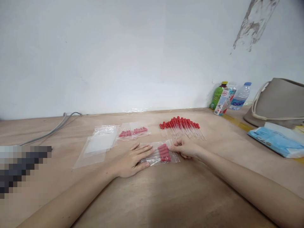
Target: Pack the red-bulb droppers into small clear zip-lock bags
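Observation:
A clear plastic bag (161,154) holding several red-capped droppers lies on the wooden table (152,196) in front of me. My left hand (133,160) lies flat with fingers stretched over the bag's left end. My right hand (184,148) is curled and pinches the bag's right edge. Behind it, a row of loose red-capped droppers (181,126) is laid out. A filled bag of droppers (133,131) lies further left, beside a stack of empty clear bags (99,144).
At the back right stand a green bottle (217,95), a carton (222,101) and a water bottle (240,96). A beige bag (279,101) and a blue tissue pack (276,141) sit at the right. A grey cable (55,126) runs along the left.

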Demonstrator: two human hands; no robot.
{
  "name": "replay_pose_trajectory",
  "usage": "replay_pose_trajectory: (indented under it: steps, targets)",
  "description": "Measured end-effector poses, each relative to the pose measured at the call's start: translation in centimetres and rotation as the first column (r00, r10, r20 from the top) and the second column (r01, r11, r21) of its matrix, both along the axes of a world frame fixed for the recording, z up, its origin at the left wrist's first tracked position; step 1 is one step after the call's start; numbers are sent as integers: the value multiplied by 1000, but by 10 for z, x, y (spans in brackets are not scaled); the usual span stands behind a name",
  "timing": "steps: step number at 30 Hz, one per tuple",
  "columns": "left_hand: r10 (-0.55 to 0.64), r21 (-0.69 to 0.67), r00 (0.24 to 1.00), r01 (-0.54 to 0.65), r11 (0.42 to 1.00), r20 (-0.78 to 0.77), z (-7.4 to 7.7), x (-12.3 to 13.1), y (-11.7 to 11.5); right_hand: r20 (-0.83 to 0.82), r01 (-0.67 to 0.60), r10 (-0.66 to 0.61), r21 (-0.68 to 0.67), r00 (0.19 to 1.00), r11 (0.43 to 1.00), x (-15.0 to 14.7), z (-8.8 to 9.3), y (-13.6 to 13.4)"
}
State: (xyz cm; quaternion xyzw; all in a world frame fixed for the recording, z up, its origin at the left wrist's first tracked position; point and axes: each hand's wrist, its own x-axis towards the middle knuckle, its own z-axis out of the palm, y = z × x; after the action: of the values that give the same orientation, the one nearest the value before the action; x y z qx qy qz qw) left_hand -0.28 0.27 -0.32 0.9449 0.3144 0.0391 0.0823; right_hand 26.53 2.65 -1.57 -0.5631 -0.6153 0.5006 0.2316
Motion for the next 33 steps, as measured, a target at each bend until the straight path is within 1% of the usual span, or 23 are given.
replay_pose_trajectory:
  steps: [2,3,5,8,11,13,14,16,18,22,24,27,30,33]
  targets:
    - [17,8,1000,-17,1000,25,-1,0,0,-16,-9,9,-10,1000,1000,-2,2,-1]
    - [35,16,998,-36,999,43,-2,-1,-1,-52,-18,17,-11,998,1000,-3,3,-2]
    - [88,33,993,-91,995,85,-3,-1,-1,-190,-36,32,-17,981,999,-3,5,-4]
    - [162,31,980,-167,986,113,-6,-2,-1,-451,-29,-9,-76,892,997,3,12,1]
    - [211,13,974,-213,977,81,-8,-2,1,-583,14,-80,-116,809,993,13,26,12]
    - [224,14,973,-225,974,54,-8,-2,1,-644,96,-139,-102,752,990,14,37,21]
    - [225,17,973,-226,974,46,-8,-1,2,-685,159,-179,-92,707,983,11,41,26]
    - [224,20,974,-225,974,44,-7,-1,1,-771,296,-259,-96,582,950,-2,48,35]
    - [228,17,973,-229,973,44,-6,0,0,-828,392,-322,-137,460,910,-23,49,44]
    - [231,17,972,-232,973,36,-6,1,0,-838,442,-378,-188,394,877,-72,38,61]
    - [226,23,973,-227,974,36,-7,1,0,-827,463,-413,-216,381,860,-90,30,67]
    - [221,26,975,-222,975,38,-8,1,1,-791,455,-449,-246,416,856,-107,19,69]
    - [214,29,976,-216,976,50,-7,0,1,-743,406,-444,-252,501,879,-111,13,65]
    - [209,23,975,-211,977,69,-6,0,0,-663,283,-396,-277,635,918,-106,9,60]
